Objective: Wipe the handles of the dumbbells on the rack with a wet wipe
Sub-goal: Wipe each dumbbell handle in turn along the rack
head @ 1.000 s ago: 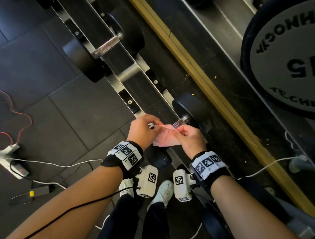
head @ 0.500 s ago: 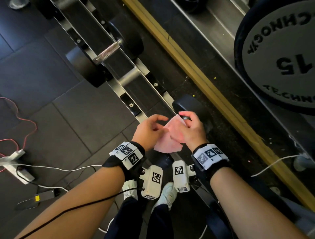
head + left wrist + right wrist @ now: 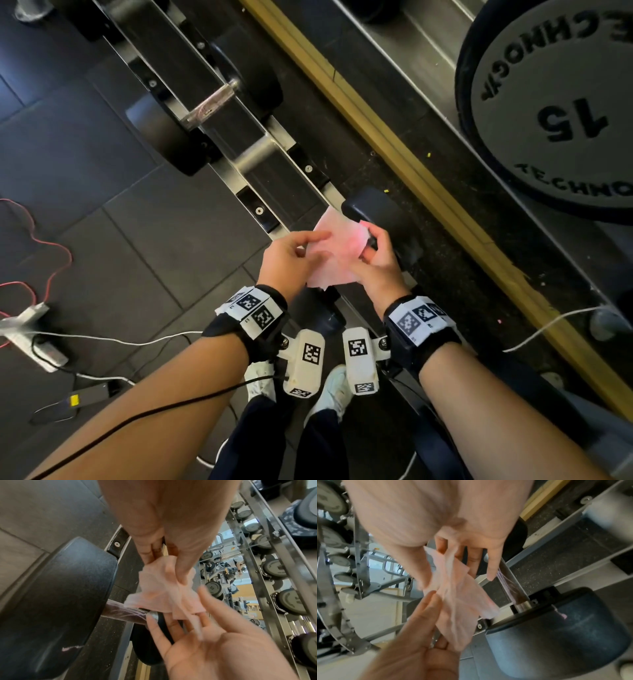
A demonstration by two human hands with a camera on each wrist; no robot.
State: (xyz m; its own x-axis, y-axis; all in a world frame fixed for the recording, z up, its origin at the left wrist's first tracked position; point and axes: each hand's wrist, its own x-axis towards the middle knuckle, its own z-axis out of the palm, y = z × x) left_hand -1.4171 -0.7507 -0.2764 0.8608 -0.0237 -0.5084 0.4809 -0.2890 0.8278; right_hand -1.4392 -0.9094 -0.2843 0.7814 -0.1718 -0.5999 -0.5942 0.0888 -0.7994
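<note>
Over dumbbell handle (image 3: 126,613): both hands pinching pink wipe (image 3: 337,255); plate (image 3: 555,113) reads "15".

a gym, at the free-weights area. a long steel rack (image 3: 246,161) runs low over dark rubber floor tiles (image 3: 102,164) and carries black dumbbells (image 3: 209,102) with metal handles. a big plate (image 3: 561,102) is marked 15 and carries part of a brand name. the left wrist view shows more racks (image 3: 267,555) loaded with round dumbbells, one stamped 50, and exercise machines (image 3: 221,570) farther off.
</note>
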